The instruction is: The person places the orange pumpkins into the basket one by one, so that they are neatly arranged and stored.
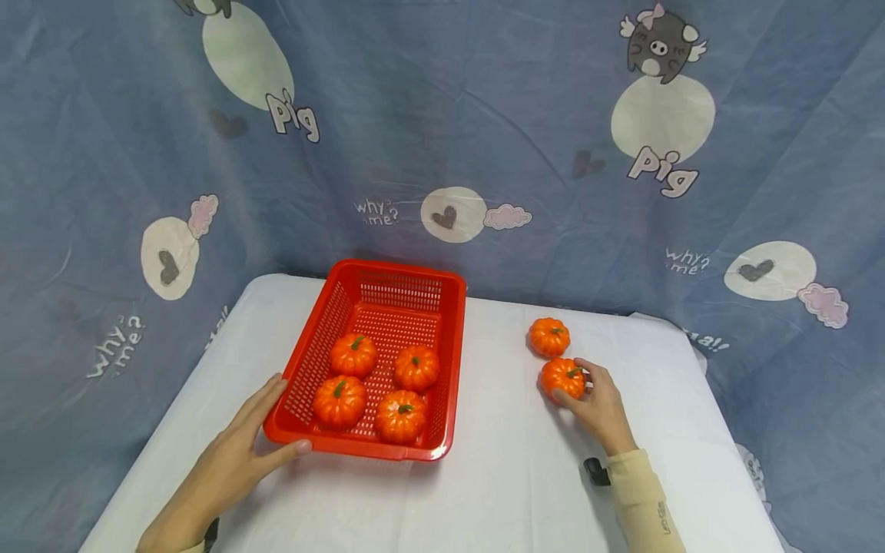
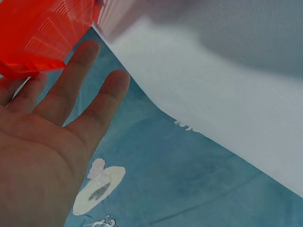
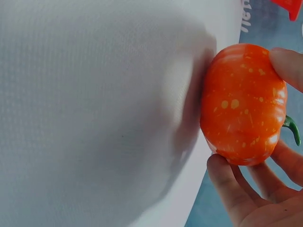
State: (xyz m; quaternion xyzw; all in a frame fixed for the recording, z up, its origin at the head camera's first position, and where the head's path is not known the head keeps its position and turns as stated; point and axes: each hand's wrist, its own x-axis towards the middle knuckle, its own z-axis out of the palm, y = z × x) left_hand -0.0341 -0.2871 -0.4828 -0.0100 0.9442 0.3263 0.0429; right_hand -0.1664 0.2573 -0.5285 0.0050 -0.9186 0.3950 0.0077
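My right hand holds a small orange toy pumpkin with a green stem, near the table's right side. In the right wrist view, the thumb is on one side of the pumpkin and the fingers on the other. Just behind it sits another pumpkin. On the left, my left hand lies along the near left corner of a red plastic basket, fingers extended and thumb by the front rim. Several pumpkins rest inside the basket, toward its near end.
A white cloth covers the table. Behind and on both sides hangs a blue curtain with printed pigs and lettering. A black object shows beside the right sleeve.
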